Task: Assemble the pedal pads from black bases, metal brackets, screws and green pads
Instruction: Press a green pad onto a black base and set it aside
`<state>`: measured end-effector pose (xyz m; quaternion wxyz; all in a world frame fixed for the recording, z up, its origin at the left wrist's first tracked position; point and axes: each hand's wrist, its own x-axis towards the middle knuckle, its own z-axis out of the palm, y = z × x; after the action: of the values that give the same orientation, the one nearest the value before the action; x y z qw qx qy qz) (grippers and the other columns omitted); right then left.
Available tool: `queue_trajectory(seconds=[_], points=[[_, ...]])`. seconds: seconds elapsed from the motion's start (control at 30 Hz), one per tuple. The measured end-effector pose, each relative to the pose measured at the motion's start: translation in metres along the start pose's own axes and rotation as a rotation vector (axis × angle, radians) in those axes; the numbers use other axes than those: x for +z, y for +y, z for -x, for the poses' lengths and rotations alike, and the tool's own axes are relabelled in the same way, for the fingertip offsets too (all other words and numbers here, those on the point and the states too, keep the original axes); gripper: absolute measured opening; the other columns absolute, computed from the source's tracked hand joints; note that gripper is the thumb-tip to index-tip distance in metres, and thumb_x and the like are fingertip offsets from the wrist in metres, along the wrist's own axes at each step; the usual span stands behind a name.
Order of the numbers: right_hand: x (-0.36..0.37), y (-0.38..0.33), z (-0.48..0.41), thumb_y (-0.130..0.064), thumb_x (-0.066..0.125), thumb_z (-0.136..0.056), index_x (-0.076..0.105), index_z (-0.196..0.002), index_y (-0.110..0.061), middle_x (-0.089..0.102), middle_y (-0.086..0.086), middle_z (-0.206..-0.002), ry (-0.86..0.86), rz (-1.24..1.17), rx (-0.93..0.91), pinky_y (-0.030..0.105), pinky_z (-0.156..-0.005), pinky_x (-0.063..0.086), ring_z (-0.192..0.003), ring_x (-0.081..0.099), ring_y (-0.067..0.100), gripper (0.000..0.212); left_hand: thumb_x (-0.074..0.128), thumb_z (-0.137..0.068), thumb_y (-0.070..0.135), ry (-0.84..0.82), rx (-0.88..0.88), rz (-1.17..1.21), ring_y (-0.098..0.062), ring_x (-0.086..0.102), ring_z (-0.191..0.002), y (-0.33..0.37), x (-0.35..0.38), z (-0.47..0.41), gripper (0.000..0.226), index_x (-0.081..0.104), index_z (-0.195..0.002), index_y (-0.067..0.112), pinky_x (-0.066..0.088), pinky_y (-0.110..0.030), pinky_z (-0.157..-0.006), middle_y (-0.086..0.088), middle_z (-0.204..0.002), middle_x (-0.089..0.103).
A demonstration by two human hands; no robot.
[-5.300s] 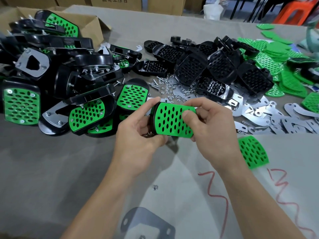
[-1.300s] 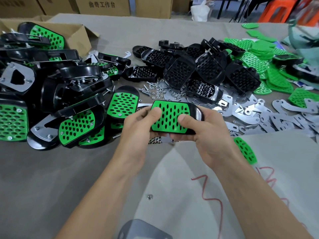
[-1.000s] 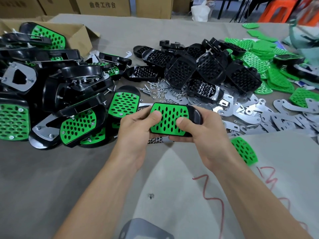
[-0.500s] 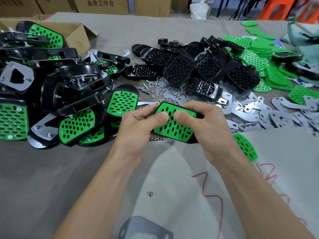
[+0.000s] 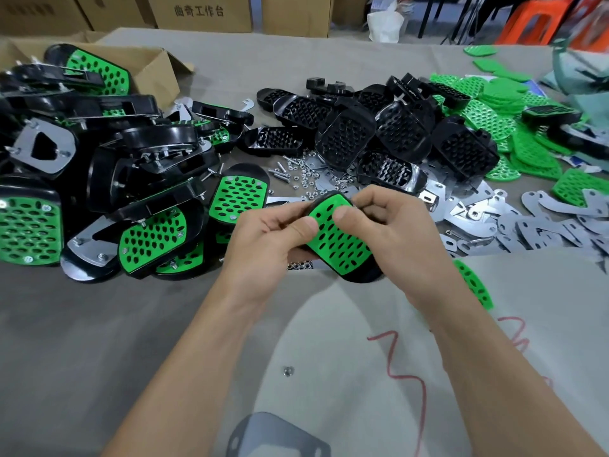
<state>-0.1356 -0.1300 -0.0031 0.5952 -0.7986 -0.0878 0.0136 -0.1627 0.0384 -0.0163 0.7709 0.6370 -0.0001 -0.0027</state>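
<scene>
Both hands hold one pedal above mid-bench [image 5: 99, 341]. The left hand [image 5: 267, 239] and right hand [image 5: 389, 232] curl round the black base [image 5: 362, 277], thumbs pressing on the green pad [image 5: 339, 242] seated in it, tilted. Finished pedals [image 5: 151, 235] are heaped at the left edge, bare bases [image 5: 395, 136] toward the far edge, metal brackets [image 5: 543, 222] toward the right edge. A lone nut [image 5: 288, 371] lies nearer the near edge.

a grey-covered bench [image 5: 82, 341] carries an open cardboard box [image 5: 155, 65] far left and a pale sheet [image 5: 346, 341] with red scribbles [image 5: 405, 377], while printed cartons [image 5: 201, 11], a white bag [image 5: 385, 23] and an orange stool [image 5: 534, 18] stand beyond.
</scene>
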Motion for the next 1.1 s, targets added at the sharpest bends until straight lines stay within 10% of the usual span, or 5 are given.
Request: queue_trajectory(seconds=[0.47, 0.97, 1.1], points=[[0.007, 0.004, 0.001, -0.03, 0.07, -0.094, 0.065, -0.077, -0.024, 0.064, -0.008, -0.062, 0.029, 0.108, -0.05, 0.03, -0.059, 0.039, -0.058, 0.052, 0.009, 0.018, 0.063, -0.08, 0.011, -0.02, 0.011, -0.15, -0.044, 0.072, -0.099, -0.001, 0.003, 0.001, 0.031, 0.082, -0.103, 0.02, 0.061, -0.056, -0.083, -0.022, -0.102, 0.076], [0.011, 0.008, 0.001, -0.031, 0.068, -0.095, 0.078, -0.082, -0.026, 0.075, 0.0, -0.075, 0.126, -0.031, 0.091, 0.04, -0.065, 0.057, -0.072, 0.071, 0.023, 0.017, 0.064, -0.089, -0.013, 0.06, -0.024, -0.172, -0.028, 0.076, -0.097, -0.009, 0.013, 0.002, 0.039, 0.075, -0.108, 0.02, 0.063, -0.042, -0.08, -0.009, -0.099, 0.079], [-0.003, 0.011, -0.001, -0.012, 0.067, -0.088, 0.073, -0.109, -0.022, 0.076, 0.009, -0.095, -0.185, -0.146, 0.102, 0.045, -0.077, 0.06, -0.088, 0.073, 0.028, 0.023, 0.062, -0.09, -0.014, 0.085, -0.049, -0.105, -0.016, 0.074, -0.084, -0.007, 0.011, 0.002, 0.037, 0.074, -0.106, 0.017, 0.062, -0.03, -0.069, -0.008, -0.097, 0.079]])
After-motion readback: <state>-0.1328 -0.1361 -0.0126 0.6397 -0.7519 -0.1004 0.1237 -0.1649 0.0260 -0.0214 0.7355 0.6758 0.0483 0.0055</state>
